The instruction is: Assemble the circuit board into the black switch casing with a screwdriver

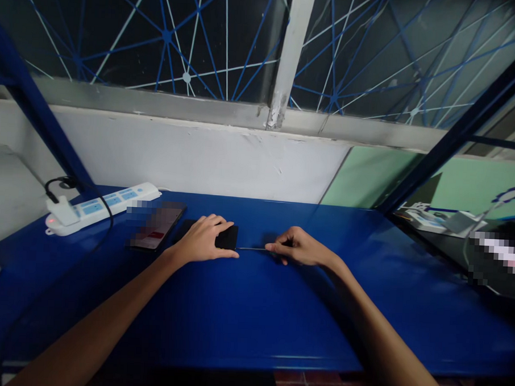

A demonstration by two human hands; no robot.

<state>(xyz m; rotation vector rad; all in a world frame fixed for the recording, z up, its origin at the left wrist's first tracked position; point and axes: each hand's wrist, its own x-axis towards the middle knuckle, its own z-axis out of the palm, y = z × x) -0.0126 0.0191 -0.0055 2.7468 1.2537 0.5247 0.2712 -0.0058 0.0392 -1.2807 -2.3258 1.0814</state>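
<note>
My left hand is closed over a black flat rectangular object lying on the blue table. Its thumb runs along the near edge and its fingers reach over the far side, hiding much of the object. To the right, my right hand pinches a thin, straight metal-looking rod between thumb and fingertips. The rod lies level, its far tip at the right edge of the black object near the corner. Whether the tip goes into that edge I cannot make out.
Left of the hands lies a phone with a lit screen. Behind it is a white power strip with a plugged-in charger and black cable. Cluttered items stand at the right; blue frame posts rise on both sides.
</note>
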